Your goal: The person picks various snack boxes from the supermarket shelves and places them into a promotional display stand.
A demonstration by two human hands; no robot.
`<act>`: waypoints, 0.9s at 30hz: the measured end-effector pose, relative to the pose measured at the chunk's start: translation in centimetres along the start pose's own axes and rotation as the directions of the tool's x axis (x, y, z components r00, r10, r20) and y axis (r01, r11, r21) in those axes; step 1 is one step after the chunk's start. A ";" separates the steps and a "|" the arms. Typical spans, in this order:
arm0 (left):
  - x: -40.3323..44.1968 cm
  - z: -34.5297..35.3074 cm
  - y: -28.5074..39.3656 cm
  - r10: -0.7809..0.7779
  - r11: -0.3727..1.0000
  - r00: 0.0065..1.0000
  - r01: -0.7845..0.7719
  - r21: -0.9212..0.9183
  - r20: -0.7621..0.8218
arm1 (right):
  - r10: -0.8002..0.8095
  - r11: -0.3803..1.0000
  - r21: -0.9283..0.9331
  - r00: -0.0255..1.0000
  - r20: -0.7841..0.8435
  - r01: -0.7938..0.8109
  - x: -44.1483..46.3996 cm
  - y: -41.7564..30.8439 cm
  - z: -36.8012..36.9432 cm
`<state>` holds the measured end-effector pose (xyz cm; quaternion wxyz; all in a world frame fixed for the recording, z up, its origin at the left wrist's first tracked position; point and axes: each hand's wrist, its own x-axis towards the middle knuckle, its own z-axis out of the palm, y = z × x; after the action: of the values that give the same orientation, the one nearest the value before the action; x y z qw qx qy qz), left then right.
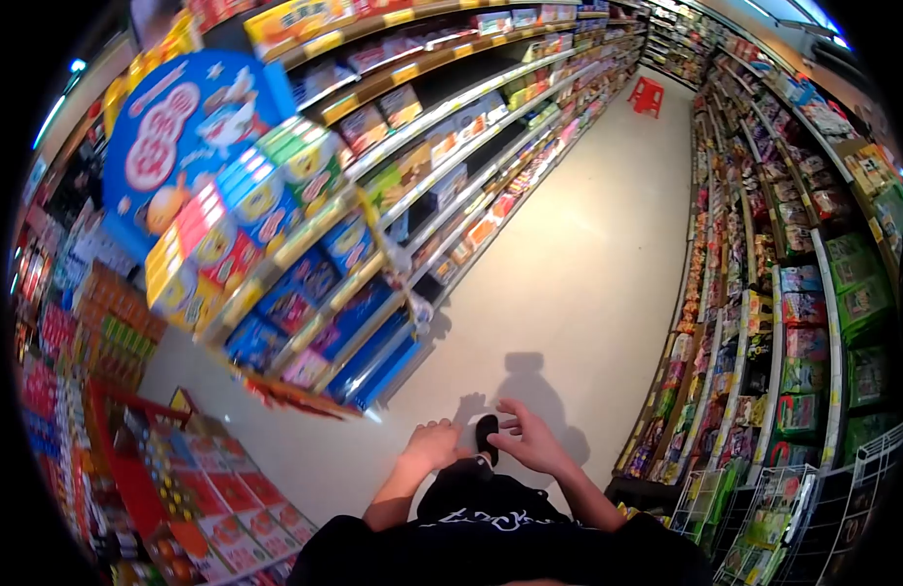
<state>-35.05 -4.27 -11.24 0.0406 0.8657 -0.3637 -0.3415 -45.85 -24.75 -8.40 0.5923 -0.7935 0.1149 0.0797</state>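
My left hand (433, 445) is held in front of my body above the floor, its fingers loosely bent and nothing visible in it. To its right, my right hand (533, 441) is raised with the fingers apart and also holds nothing. Neither hand touches any goods. A dark shoe (487, 436) shows between the hands, below a black shirt (510, 523) with white lettering. The closest shelf to my left hand is the end display (305, 283) with colourful boxes and a blue cartoon sign (193, 146).
A pale floor aisle (578, 234) runs ahead between long shelves of packaged snacks (754, 244) on the right and boxed goods (461, 137) on the left. A red stool (646, 97) stands far down it. Wire baskets (769, 518) are at lower right, stacked cartons (242, 508) at lower left.
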 end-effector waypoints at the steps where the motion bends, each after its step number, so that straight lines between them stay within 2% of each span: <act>1: 2.2 -2.2 0.6 0.052 0.998 0.998 -0.052 0.022 -0.037 | 0.014 0.999 -0.040 1.000 -0.010 -0.014 1.4 -0.7 -1.8; 4: 9.4 -7.4 2.3 0.246 0.969 0.930 -0.244 0.041 -0.273 | 0.005 0.992 -0.122 0.998 -0.067 -0.013 5.8 -1.6 -6.5; 7: 14.5 -14.2 5.1 0.377 0.925 0.881 -0.373 0.068 -0.285 | -0.026 0.985 -0.171 0.987 -0.157 -0.001 10.3 -2.4 -10.7; 10: 19.7 -17.5 5.8 0.503 0.854 0.825 -0.521 -0.002 -0.259 | -0.025 0.995 -0.097 0.977 -0.213 0.004 14.1 -3.3 -14.0; 13: 24.8 -20.1 4.6 0.522 0.838 0.828 -0.542 -0.059 -0.204 | 0.076 0.997 0.033 0.985 -0.154 -0.071 17.6 -2.0 -16.4; 16: 27.8 -22.7 4.4 0.427 0.877 0.859 -0.470 -0.103 -0.284 | 0.069 0.993 -0.095 0.996 -0.058 -0.074 21.7 0.5 -19.0; 17: 29.2 -23.4 4.7 0.400 0.897 0.887 -0.431 -0.101 -0.229 | 0.148 0.984 -0.100 0.989 0.021 -0.145 23.1 0.5 -20.6; 19: 32.0 -25.0 5.2 0.331 0.935 0.936 -0.343 -0.089 -0.122 | 0.132 0.981 -0.146 0.990 0.041 -0.125 26.5 1.5 -23.5; 20: 34.0 -25.5 4.9 0.344 0.930 0.931 -0.356 -0.095 -0.126 | 0.122 0.979 -0.170 0.991 0.053 -0.111 28.5 2.1 -25.0; 22: 37.9 -27.1 4.6 0.368 0.917 0.920 -0.383 -0.113 -0.137 | 0.064 0.970 -0.240 0.994 0.084 -0.042 33.1 3.4 -28.3; 25: 42.9 -31.2 5.8 0.220 0.975 0.966 -0.217 0.039 -0.133 | -0.018 0.905 -0.421 0.993 0.115 0.065 39.8 2.5 -34.7; 27: 46.4 -34.7 7.2 0.217 0.976 0.961 -0.217 0.016 -0.173 | -0.120 0.858 -0.484 0.984 0.130 0.169 44.4 2.1 -39.1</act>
<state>5.45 -46.22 -8.57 0.1106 0.8470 -0.4510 -0.2588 -4.10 -66.72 -10.84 0.3791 -0.9200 0.0025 0.0994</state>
